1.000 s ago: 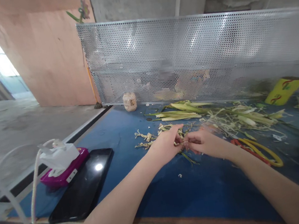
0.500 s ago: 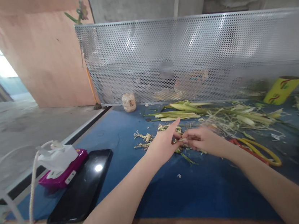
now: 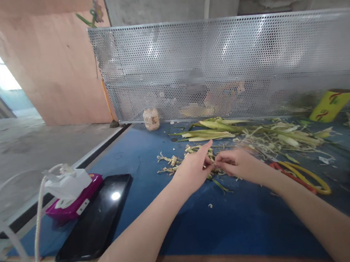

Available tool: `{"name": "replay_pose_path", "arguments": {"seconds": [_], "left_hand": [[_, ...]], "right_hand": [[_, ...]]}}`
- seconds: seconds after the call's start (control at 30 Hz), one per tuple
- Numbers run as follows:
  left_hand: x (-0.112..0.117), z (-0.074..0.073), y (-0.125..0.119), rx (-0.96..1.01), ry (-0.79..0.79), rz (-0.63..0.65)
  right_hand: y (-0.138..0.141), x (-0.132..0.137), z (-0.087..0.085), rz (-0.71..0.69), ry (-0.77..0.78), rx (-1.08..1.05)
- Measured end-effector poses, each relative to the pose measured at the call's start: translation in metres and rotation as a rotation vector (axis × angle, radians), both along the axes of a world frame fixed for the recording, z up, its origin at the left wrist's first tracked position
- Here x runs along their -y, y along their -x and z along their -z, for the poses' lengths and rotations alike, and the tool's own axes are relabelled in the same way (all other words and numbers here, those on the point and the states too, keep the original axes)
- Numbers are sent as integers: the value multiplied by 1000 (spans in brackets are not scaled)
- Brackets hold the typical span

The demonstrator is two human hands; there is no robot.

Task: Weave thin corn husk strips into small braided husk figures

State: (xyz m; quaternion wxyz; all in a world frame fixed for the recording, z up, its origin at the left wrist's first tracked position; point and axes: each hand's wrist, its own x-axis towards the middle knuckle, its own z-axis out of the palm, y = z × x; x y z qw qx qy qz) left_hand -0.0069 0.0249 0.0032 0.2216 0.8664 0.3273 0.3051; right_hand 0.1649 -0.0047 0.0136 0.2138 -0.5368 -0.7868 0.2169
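My left hand [image 3: 193,165] is closed at the fingertips, its thumb pointing up and away. Its fingers meet those of my right hand [image 3: 235,162], which is pinched. Between them is a small pale piece, seemingly corn husk, mostly hidden by the fingers. Knotted pale husk pieces [image 3: 169,160] lie on the blue tabletop just left of my left hand, and more husk bits [image 3: 193,148] show behind it. A green shred [image 3: 220,185] sticks out below the fingertips. Long green corn husks [image 3: 213,134] lie beyond both hands.
Scissors with red and yellow handles [image 3: 305,178] lie right of my right forearm. Loose husk fibres [image 3: 277,135] spread behind. A yellow cylinder [image 3: 331,105] and a small jar [image 3: 151,119] stand before the perforated metal screen [image 3: 159,56]. At left are a black phone [image 3: 99,216] and a purple power strip [image 3: 75,202].
My hands stay almost in place, the fingertips still together. The right fingers have shifted very slightly, and the whole view has moved a few pixels.
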Motion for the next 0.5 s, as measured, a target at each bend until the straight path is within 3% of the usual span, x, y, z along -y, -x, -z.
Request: {"name": "replay_pose_path", "arguments": {"seconds": [0.5], "left_hand": [[-3,3,0,84,58,18]], "right_hand": [[-3,-1,0,-11,-10,-25]]}}
